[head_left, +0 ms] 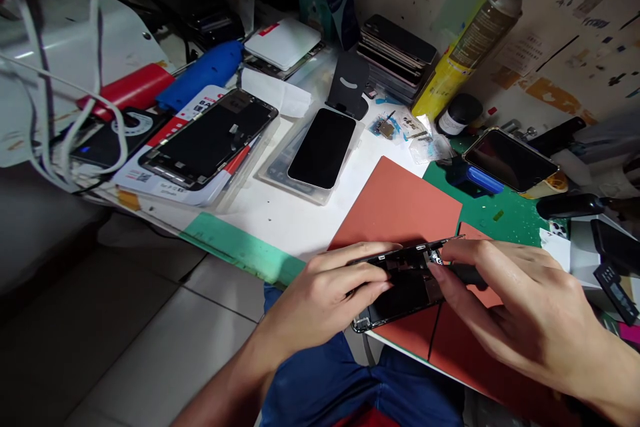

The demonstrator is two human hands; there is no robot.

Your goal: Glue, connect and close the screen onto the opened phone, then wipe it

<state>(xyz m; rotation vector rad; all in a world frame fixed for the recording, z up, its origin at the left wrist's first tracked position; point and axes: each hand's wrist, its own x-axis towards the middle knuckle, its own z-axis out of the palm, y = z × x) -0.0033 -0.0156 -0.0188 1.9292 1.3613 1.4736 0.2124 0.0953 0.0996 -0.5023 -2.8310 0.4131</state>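
Observation:
A dark phone screen [407, 290] is held tilted above the orange mat, its inner side with flat cables and metal tabs facing me. My left hand [330, 290] is closed on its left part, with fingers over the upper edge and the inner face. My right hand [520, 300] is closed at the right end, with its thumb and index finger beside a small silvery part [436, 257]. A dark rounded thing [469, 274] shows under the right fingers; I cannot make out what it is.
Orange mats [395, 207] lie on a green mat [505, 213]. Behind are a white-edged phone [323, 147] on a plastic case, another phone screen [210, 140], stacked phones [397, 47], a yellow spray can [470, 43] and a propped phone [510, 159]. White cables [93, 47] hang at left.

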